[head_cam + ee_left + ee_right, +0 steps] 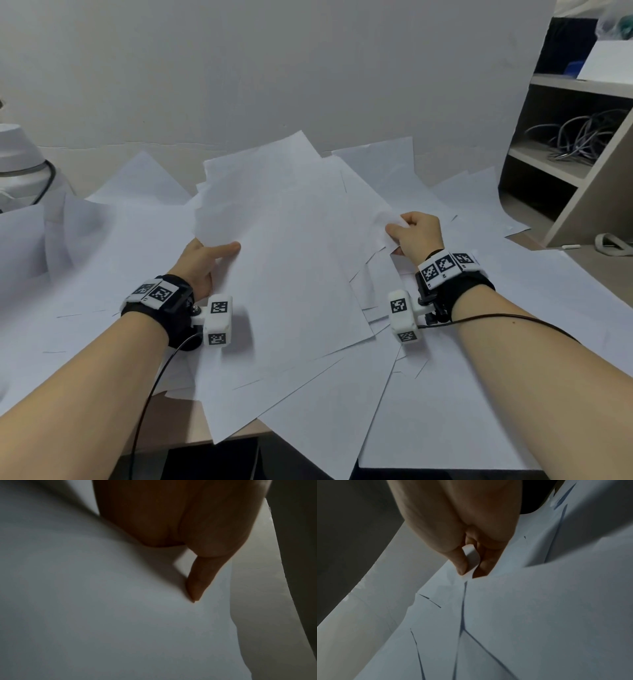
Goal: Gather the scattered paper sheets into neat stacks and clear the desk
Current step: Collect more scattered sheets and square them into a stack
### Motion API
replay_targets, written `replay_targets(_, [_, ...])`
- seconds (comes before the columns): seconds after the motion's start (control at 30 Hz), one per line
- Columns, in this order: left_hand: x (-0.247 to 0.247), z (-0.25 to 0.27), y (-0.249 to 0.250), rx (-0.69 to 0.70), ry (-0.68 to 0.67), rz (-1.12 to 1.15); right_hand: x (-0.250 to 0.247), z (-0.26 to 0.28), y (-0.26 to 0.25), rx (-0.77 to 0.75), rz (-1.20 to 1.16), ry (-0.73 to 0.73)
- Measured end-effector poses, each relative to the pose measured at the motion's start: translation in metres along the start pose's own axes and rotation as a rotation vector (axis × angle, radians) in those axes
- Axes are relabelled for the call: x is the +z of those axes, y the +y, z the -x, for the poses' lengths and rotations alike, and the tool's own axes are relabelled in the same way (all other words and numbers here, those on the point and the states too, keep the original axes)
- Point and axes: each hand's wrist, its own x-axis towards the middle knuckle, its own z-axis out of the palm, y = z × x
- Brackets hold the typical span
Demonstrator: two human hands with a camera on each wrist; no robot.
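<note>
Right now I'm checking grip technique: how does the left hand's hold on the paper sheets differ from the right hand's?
The left hand holds the left edge of the paper sheets with its thumb lying straight on top; the right hand pinches the right edge between curled thumb and fingers. The paper lies smooth under the left thumb but curls up in the right hand's pinch. Both grip the same gathered bundle at opposite edges.
</note>
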Motion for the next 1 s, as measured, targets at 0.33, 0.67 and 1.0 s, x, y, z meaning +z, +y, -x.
replay_targets(0.33, [0.002, -0.005, -0.013, -0.029, 0.141, 0.001, 0.013, 0.004, 0.008, 0.235, -0.062, -0.137])
replay_targets(0.67, [-0.007, -0.018, -0.016, -0.159, 0.254, 0.043, 0.0, 0.02, -0.012, 0.218, 0.27, -0.26])
replay_targets(1.0, [-0.009, -0.014, -0.007, -0.26, 0.259, -0.024, -0.008, 0.016, -0.055, 0.03, 0.136, 0.162])
